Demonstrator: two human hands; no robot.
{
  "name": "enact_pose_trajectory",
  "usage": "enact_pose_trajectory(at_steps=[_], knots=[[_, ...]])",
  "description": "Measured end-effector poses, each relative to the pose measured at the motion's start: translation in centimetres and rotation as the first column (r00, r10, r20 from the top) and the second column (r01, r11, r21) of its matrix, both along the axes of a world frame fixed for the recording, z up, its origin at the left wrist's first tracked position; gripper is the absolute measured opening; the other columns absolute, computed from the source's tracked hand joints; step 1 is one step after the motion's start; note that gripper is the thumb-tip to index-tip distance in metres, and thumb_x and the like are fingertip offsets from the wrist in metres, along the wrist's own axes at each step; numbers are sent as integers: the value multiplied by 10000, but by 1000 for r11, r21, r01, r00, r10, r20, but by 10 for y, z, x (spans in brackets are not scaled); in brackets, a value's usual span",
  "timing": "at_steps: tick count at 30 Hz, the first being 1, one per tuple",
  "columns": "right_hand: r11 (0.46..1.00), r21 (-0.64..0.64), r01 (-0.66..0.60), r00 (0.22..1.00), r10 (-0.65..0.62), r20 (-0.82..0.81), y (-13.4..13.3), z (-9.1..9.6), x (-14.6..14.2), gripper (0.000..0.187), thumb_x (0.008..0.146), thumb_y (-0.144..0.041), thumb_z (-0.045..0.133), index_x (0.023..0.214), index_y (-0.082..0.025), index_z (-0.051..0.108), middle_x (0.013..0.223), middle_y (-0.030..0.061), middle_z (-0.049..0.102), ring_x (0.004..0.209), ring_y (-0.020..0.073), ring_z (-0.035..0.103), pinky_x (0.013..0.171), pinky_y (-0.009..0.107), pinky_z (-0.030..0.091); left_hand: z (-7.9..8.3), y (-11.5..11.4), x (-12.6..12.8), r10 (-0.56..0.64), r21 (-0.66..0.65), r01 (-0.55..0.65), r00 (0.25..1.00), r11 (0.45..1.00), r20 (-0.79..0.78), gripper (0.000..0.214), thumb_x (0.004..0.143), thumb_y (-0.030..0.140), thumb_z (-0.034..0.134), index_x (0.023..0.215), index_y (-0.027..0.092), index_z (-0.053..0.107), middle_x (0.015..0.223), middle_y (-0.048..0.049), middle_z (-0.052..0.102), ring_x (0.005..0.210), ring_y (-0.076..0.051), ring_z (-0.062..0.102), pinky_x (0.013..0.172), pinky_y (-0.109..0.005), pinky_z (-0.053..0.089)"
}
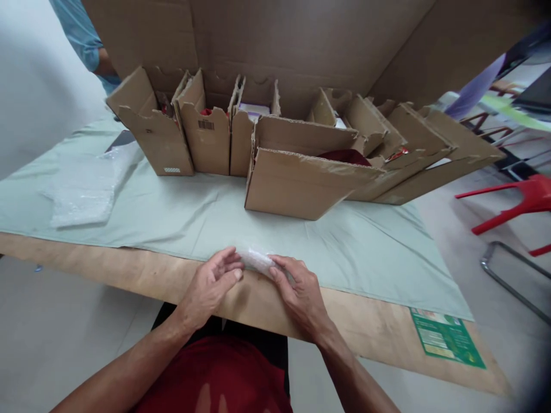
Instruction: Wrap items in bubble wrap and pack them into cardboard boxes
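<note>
A small roll of clear bubble wrap (pixel 257 261) lies over the front edge of the green cloth, between my two hands. My right hand (pixel 301 289) pinches its right end, thumb in front and fingers behind. At the other end, my left hand (pixel 213 284) has its fingers half curled and the thumb apart, with the fingertips beside or just touching the wrap. Whether anything is rolled inside the wrap I cannot tell.
Open cardboard bins (pixel 279 178) stand in a row along the back, several holding small items, with a tall cardboard panel (pixel 284 51) behind. Loose bubble wrap sheets (pixel 86 183) lie at left. A red chair (pixel 525 201) stands right; another person's arm (pixel 105 63) shows back left.
</note>
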State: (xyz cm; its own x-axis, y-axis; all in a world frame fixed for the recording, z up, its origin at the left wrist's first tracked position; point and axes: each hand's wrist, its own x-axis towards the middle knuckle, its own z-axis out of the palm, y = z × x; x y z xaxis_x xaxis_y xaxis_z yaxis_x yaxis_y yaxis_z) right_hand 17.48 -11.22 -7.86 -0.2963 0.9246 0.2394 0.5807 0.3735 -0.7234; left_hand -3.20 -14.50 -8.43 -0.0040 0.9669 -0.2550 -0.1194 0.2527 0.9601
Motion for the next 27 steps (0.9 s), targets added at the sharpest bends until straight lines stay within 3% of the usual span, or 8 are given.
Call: enact_pose_trajectory(at_steps=[6, 9, 13, 18, 21, 23, 25, 27], knots=[[989, -142, -43, 992, 26, -123, -16, 2, -4, 196, 956, -306, 586, 1059, -254, 745, 1012, 59, 786, 942, 237, 713, 879, 408, 551, 1, 1, 14, -4, -62, 19, 970, 998, 243, 527, 788, 378, 774, 1257, 199, 616, 1111, -66, 730, 1058, -213, 668, 974, -364, 528], [998, -68, -10, 994, 2, -112, -15, 4, 6, 226, 898, -322, 657, 1101, -245, 717, 1158, 87, 743, 1102, 273, 674, 975, 453, 518, 8, 2, 14, -80, 5, 80, 987, 997, 137, 345, 823, 353, 720, 1121, 190, 664, 986, -31, 715, 938, -183, 646, 872, -309, 526], [971, -208, -119, 987, 94, -128, -12, 14, 17, 470, 825, -339, 742, 1275, -244, 647, 1230, 91, 718, 1095, 260, 677, 958, 414, 534, 22, 1, 16, -202, 55, 204, 978, 977, -42, 193, 844, 297, 635, 997, 183, 663, 911, -16, 686, 868, -172, 623, 813, -287, 512], [966, -203, -159, 981, 131, -145, -8, 25, 21, 65, 881, -233, 632, 904, -235, 692, 859, 12, 730, 811, 184, 669, 784, 310, 514, 34, 8, 19, -257, 203, 335, 908, 920, -331, 220, 868, 267, 580, 1062, 190, 648, 977, -46, 671, 896, -190, 646, 809, -308, 546], [981, -142, -135, 977, 108, -183, -3, 30, 31, 49, 884, -217, 645, 866, -236, 687, 868, 10, 724, 828, 177, 672, 777, 288, 515, 54, 31, 14, -20, 476, 364, 810, 800, -586, 457, 875, 253, 621, 1324, 205, 548, 1256, -117, 645, 1120, -250, 642, 963, -407, 549], [993, -65, -99, 979, 86, -184, 2, 36, 42, 57, 885, -215, 662, 846, -237, 696, 882, 17, 726, 846, 179, 678, 780, 282, 524, 76, 59, 12, 273, 670, 392, 696, 630, -664, 537, 889, 225, 634, 1406, 201, 489, 1417, -160, 568, 1315, -299, 551, 1093, -490, 476], [998, 28, -60, 983, 64, -175, 9, 44, 55, 57, 888, -218, 679, 851, -242, 715, 881, 23, 728, 830, 177, 682, 753, 271, 536, 97, 92, 13, 500, 761, 457, 574, 461, -648, 523, 900, 182, 626, 1406, 168, 498, 1483, -187, 526, 1443, -336, 437, 1172, -543, 390], [994, 112, -17, 983, 37, -178, 14, 55, 69, 58, 899, -221, 685, 886, -251, 733, 886, 25, 733, 819, 174, 690, 721, 257, 549, 112, 125, 16, 610, 756, 512, 464, 408, -642, 491, 898, 148, 615, 1380, 124, 529, 1454, -200, 563, 1463, -361, 418, 1190, -573, 356]])
